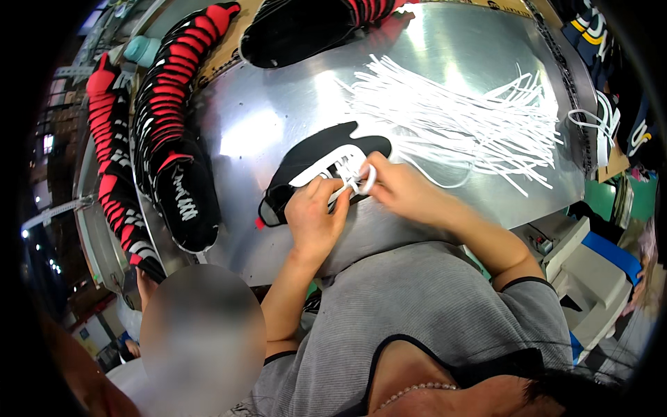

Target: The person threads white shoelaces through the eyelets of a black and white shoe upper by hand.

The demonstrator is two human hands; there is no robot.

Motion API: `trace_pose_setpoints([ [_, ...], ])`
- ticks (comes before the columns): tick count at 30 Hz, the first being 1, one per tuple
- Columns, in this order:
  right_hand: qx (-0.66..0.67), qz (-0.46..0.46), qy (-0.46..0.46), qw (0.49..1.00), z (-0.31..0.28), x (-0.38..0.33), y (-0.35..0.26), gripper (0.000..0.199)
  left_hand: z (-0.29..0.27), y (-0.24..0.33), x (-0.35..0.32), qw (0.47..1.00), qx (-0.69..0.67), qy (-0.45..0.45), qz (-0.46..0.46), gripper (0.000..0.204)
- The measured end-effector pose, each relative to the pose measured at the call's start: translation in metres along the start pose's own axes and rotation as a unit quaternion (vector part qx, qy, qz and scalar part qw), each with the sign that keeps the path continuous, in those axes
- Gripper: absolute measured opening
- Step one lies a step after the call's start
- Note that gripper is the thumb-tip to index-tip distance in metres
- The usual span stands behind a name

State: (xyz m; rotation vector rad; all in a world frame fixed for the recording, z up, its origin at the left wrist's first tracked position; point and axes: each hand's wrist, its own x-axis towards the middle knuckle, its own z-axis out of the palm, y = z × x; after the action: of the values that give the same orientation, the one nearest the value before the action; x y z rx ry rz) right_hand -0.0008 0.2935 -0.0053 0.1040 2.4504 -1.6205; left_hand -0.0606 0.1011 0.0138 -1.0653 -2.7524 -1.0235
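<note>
A black shoe upper (306,154) with a white lacing panel and a red tab lies flat on the metal table in front of me. Both hands work at its eyelets. My left hand (316,212) has its fingers pinched on a white shoelace beside the panel. My right hand (399,184) pinches a loop of the same white shoelace (364,182) at the panel's right side. The lace crosses part of the eyelet row; the fingertips hide some of it.
A bundle of loose white shoelaces (458,125) spreads over the metal table (243,104). Long nested rows of black and red shoe uppers (174,90) stand on the left, with more uppers (299,31) at the far edge. Another person's hand (145,286) is at lower left.
</note>
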Motion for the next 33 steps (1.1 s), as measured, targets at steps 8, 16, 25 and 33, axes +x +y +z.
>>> trace_pose_setpoints([
  [8,-0.17,-0.28,0.026,0.944,0.003,0.005,-0.042,0.021,-0.012,0.006,-0.023,0.992,0.084,0.042,0.081,0.014],
  [16,-0.179,-0.121,-0.08,0.973,0.015,0.029,-0.044,0.019,-0.007,-0.001,-0.042,0.985,0.101,0.08,0.117,0.017],
  [25,0.277,-0.226,0.137,0.924,-0.072,0.055,-0.084,0.02,-0.015,-0.002,-0.058,0.998,0.036,0.036,0.03,0.014],
  [33,0.317,-0.007,-0.073,0.946,0.017,0.041,-0.028,0.016,-0.027,-0.018,-0.045,1.0,0.002,-0.005,0.007,0.033],
])
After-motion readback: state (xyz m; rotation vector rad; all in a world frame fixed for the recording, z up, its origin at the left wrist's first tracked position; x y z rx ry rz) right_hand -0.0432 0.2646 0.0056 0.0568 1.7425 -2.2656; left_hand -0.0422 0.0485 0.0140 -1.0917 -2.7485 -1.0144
